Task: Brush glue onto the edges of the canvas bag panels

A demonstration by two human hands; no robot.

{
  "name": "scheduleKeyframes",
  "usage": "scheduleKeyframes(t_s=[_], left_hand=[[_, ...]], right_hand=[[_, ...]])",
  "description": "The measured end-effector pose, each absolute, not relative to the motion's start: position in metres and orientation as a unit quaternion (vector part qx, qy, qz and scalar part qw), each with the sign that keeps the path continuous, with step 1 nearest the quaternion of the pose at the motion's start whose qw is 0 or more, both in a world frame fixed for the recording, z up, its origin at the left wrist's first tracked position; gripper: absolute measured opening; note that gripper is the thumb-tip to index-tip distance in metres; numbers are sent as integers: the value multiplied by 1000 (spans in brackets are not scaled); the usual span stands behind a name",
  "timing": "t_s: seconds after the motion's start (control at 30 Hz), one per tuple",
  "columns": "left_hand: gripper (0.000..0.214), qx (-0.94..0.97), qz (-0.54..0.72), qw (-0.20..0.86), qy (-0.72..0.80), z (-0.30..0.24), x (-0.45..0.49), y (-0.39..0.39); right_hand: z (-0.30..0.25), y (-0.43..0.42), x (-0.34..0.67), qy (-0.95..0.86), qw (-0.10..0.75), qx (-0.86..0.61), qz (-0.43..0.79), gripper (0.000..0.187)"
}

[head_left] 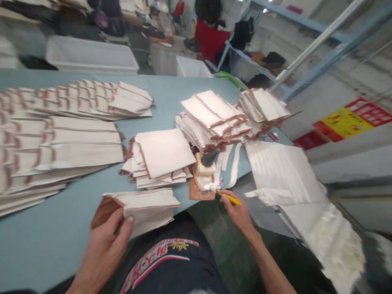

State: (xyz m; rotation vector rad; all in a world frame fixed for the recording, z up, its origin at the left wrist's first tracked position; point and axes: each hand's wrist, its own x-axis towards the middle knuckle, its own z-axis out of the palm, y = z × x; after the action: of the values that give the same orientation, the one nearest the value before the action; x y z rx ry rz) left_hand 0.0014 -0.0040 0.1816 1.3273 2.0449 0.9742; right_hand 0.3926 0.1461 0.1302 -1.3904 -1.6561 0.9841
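My left hand [112, 234] pinches the brown-lined end of a cream fabric piece [150, 206], which lies along the table's front edge. In my right hand [237, 210] is a thin yellow stick-like tool [231, 198]; whether it is a brush or a pen I cannot tell. Its tip meets the edge of a small cream container [204, 169] with a dark cone-shaped top. A brown pad [197, 191] lies beneath that container. Just behind the held piece sits a stack of cream panels with brown edging [167, 151].
Overlapping rows of similar pieces [82, 143] cover the table's left side. Two more stacks [214, 110] [265, 106] stand at the back right. White strips [235, 163] hang near a pale sheet [281, 171] on the right. Behind the table are white bins [92, 55] and a blue rack [306, 20].
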Motion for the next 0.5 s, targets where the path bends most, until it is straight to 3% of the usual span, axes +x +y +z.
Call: scheduleKeyframes(t_s=[0.1, 0.27, 0.5], left_hand=[[46, 460, 366, 267, 764, 204, -2, -2], [48, 431, 392, 324, 745, 217, -14, -15], [54, 386, 400, 425, 714, 213, -3, -42]], right_hand=[[153, 154, 366, -542, 463, -556, 427, 55], [218, 151, 289, -376, 534, -494, 573, 50], [267, 118, 197, -406, 442, -414, 684, 50]])
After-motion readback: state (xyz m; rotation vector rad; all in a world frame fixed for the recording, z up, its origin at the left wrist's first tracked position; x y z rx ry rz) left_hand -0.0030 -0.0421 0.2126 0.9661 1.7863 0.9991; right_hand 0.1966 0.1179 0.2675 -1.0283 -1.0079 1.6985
